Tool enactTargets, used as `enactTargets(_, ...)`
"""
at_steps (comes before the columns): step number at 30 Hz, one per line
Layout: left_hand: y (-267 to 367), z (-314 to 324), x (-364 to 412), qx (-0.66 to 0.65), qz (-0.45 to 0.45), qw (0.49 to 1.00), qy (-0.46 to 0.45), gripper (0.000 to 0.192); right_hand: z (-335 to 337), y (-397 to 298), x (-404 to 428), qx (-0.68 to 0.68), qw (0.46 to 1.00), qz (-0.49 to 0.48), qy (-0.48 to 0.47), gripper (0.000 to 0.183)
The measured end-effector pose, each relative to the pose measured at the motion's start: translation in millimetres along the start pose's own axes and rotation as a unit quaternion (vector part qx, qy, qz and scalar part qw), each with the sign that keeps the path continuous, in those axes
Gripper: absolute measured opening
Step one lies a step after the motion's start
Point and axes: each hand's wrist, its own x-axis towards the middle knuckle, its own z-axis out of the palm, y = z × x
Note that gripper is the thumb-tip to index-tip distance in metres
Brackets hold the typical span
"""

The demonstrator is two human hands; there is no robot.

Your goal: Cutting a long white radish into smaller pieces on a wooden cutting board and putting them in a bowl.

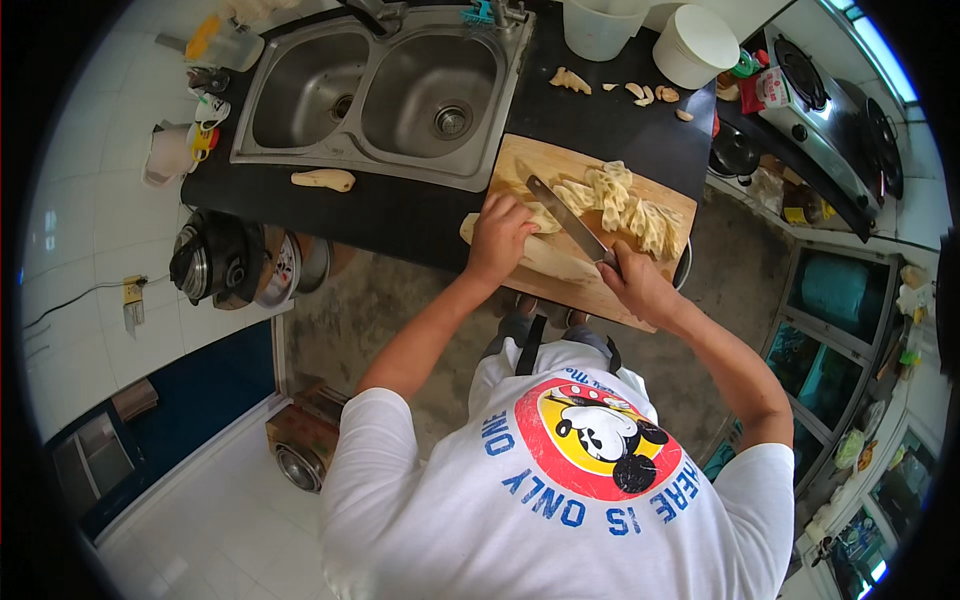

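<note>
On a wooden cutting board (517,157), my left hand (499,234) presses with bent fingers on a pale piece of what looks like lotus root (544,217). My right hand (641,283) grips the handle of a kitchen knife (571,220), its blade slanting up and left beside that piece. Overlapping pale slices with holes (611,191) spread over the board's far and right side. A longer peeled root (559,261) lies along the near side, below both hands. The contact between the blade and the piece is hard to make out.
A double steel sink (435,97) is set into the dark counter at left, with another peeled root (322,180) in front. Ginger (570,80) and garlic cloves (641,93) lie behind the board, near a white tub (695,46). A gas stove (817,105) stands at right.
</note>
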Motion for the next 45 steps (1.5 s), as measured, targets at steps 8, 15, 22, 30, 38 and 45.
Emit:
enactTargets(8,0.3,-0.5,-2.7,0.002,-0.036,0.999,-0.022,0.012,1.2,-14.3,40.6,0.024,0.995,0.073,-0.058,0.028)
enactTargets(15,-1.8,0.5,-6.9,0.005,-0.027,0.999,-0.02,0.024,41.5,43.6,67.4,-0.037,0.994,-0.089,0.042,0.034)
enactTargets(22,-7.5,-4.4,1.8,-0.025,-0.076,0.989,-0.128,0.045,33.1,44.5,25.5,-0.078,0.988,-0.097,0.093,0.034)
enactTargets(30,-6.9,-10.4,12.6,-0.023,-0.063,0.996,-0.053,0.047,25.0,47.6,-16.4,0.027,0.996,0.037,0.075,0.032)
enactTargets(38,-14.8,-13.4,7.4,-0.007,-0.016,0.999,0.031,0.044,15.7,52.1,-22.6,-0.05,0.993,-0.061,0.082,0.031)
enactTargets(45,-27.3,-15.9,3.0,-0.039,-0.11,0.991,0.07,0.045,5.2,59.8,-17.5,-0.125,0.985,-0.104,0.057,0.03)
